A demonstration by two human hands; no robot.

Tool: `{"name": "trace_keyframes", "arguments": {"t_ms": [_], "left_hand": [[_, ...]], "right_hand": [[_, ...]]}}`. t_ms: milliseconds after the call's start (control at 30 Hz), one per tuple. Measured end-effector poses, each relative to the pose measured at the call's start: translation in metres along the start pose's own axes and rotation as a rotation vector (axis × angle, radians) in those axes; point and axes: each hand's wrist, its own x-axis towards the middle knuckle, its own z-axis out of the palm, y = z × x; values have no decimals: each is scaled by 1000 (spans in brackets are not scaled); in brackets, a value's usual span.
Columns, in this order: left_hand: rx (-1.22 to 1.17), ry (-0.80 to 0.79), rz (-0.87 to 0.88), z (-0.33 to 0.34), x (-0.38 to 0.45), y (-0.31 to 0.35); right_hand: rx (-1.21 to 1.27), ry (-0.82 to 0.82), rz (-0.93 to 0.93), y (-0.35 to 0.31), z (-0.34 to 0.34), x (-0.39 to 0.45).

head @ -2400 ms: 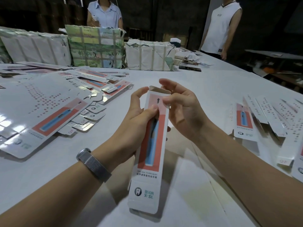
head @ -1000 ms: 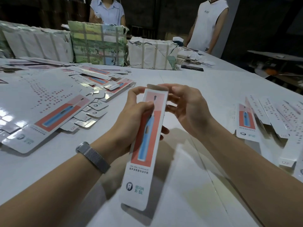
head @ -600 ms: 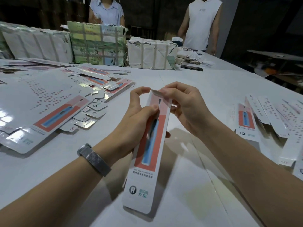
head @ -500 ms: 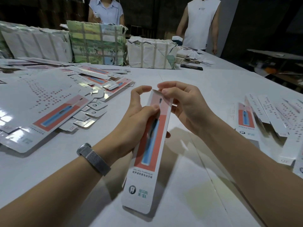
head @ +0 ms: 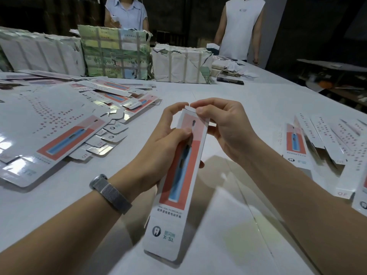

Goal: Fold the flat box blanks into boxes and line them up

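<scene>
**A:** Where is the box, and who has hold of it?

**B:** A long, narrow box (head: 176,175) is held up over the white table (head: 248,100). The left hand (head: 158,147) grips its upper half, thumb across the printed front and fingers curled behind. The right hand (head: 224,126) is curled at the far tip, pinching the small end flap (head: 189,109) between thumb and forefinger.

**A:** Which way does it run?

**B:** Its long axis runs away from the body, the near end below both wrists and the far end at the fingertips. The right hand is the one at the flap, so closing it looks like that hand's job. Whether the flap is already tucked in, I cannot tell.

**A:** What lies around?

**B:** Left of the left hand, a spread of flat blanks (head: 65,135). Right of the right hand, a few folded boxes (head: 296,143) lie side by side. Beyond the fingertips stand wrapped bundles (head: 117,52), with two people behind them. Nothing stands between the hands and the folded boxes.
</scene>
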Motion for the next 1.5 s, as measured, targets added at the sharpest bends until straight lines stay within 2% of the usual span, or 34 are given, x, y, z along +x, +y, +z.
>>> {"name": "trace_keyframes", "arguments": {"t_ms": [333,500,600,867,1033,1167,1500], "left_hand": [[35,-30,-37,-1,-1,-2],[151,-1,-39,2,0,-2],[101,-2,-38,2,0,-4],[16,130,-15,-4,5,-2],[32,194,36,-5,7,-2],[48,199,69,-5,7,-3],[102,185,90,-7,6,1]], "right_hand": [[-211,-54,33,-10,-10,2],[-256,-58,66,-12,-14,3],[-264,-54,55,-10,-12,3],[-209,-86,41,-3,0,-1],[-126,-14,1,5,7,-4],[-66,16,-40,9,9,-5],[56,-62,15,7,5,-3]]}}
